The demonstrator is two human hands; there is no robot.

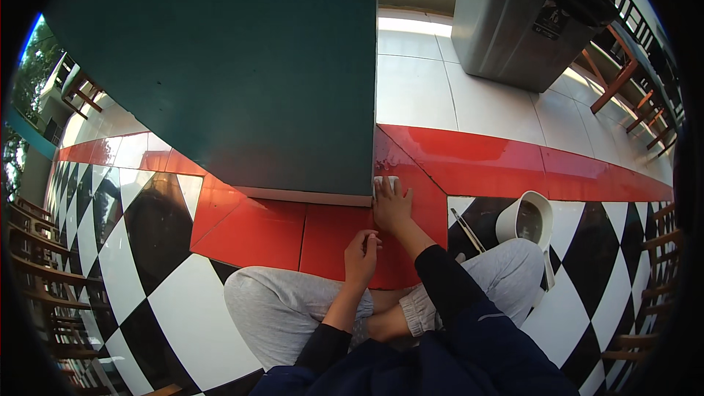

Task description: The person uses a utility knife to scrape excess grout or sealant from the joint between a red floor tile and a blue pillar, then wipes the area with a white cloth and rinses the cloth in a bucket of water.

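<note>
My right hand reaches forward and presses a small white pad against the red tile, right beside the corner of the dark green block. The fingers cover much of the pad; whether it is a sponge or a folded cloth I cannot tell. Just behind and to the left, my left hand hovers over the red tiles with its fingers loosely curled and nothing seen in them. Wet streaks shine on the red tile ahead of the pad.
By my right knee stands a white bucket of murky water. A thin, long tool lies left of it, and a pale handle shows beside my knee. A grey bin stands far right; wooden chairs line the left.
</note>
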